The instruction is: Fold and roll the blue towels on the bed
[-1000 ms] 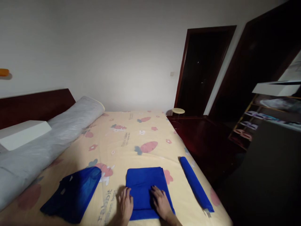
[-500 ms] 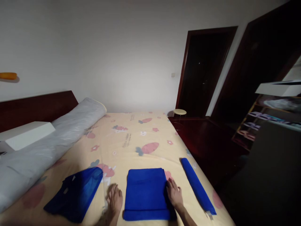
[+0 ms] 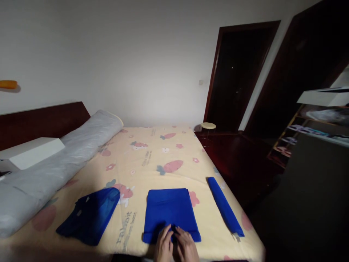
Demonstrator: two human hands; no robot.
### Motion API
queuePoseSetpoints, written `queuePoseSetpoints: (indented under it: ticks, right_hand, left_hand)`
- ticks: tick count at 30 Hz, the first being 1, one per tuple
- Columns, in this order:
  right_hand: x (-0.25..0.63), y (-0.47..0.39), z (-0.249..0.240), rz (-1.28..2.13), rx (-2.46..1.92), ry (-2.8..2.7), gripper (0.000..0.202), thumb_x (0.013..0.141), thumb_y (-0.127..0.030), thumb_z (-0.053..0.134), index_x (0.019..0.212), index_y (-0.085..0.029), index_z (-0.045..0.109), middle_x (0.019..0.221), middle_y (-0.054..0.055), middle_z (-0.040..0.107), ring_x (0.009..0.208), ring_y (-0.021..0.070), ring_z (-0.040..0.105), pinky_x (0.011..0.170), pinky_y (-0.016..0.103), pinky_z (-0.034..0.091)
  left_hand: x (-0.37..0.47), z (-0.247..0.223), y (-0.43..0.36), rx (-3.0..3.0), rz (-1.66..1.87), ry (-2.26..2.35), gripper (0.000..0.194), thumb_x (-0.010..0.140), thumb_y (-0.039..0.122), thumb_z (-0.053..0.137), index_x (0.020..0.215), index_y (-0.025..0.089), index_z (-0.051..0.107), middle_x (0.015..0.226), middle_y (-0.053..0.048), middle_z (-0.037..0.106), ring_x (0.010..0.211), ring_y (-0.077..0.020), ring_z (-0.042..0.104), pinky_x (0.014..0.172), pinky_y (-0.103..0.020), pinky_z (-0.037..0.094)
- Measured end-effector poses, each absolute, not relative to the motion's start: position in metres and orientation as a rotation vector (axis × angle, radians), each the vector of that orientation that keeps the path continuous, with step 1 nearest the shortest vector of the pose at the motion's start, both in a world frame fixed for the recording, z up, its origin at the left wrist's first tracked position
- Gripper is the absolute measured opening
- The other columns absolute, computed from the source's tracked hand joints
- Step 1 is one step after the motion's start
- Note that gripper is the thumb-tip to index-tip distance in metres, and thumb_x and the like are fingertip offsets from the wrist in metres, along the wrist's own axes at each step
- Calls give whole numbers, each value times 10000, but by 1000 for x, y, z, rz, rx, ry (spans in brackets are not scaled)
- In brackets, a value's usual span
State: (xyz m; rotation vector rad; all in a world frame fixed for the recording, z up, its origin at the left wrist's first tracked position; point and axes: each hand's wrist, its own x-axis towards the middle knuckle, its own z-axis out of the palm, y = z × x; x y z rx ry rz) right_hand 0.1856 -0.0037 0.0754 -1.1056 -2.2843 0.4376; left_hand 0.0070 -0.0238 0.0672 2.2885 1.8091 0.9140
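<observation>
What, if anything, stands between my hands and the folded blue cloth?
Nothing visible. Your left hand and right hand are at the near edge of the folded blue cloth; the blue roll lies off to its right, the other blue cloth to its left.

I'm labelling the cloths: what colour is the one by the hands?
Blue; the folded cloth shows best in the head view.

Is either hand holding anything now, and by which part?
Can't tell: the left hand and right hand are at the near edge of the folded blue cloth, any pinch hidden.
</observation>
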Motion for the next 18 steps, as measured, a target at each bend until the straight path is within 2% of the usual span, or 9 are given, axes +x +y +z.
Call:
queuePoseSetpoints:
  ticks: [3,7,13,18]
  right_hand:
    - [203,-13,55,438,-1081,-2318,469,858,-223,507,1318,-260,595,1355,76,590,1242,272,561,999,383,489]
    - [237,-17,36,418,-1224,-2297,490,851,-216,504,1330,-283,585,1392,58,552,1271,273,532,1013,379,479]
    - [267,-16,32,319,-1388,-2265,460,862,-201,500,1311,-229,597,1383,98,559,1255,268,549,1017,394,458]
    - [265,-11,32,251,-1411,-2250,443,851,-192,508,1277,-264,608,1338,86,608,1213,271,584,963,391,462]
  left_hand:
    - [-13,43,-42,2337,857,1810,544,709,42,436,1133,275,685,1195,-56,701,1097,-226,645,927,-378,544]
    - [-45,29,-54,2392,813,1917,586,684,27,440,1138,304,686,1166,-31,714,1070,-212,649,913,-355,515]
    - [-50,29,-58,2238,769,2298,520,743,63,416,1123,278,699,1197,-41,703,1158,-236,601,982,-402,438]
    - [-50,33,-52,2108,723,2365,562,720,39,433,1170,270,679,1235,-33,681,1201,-221,561,1008,-373,397]
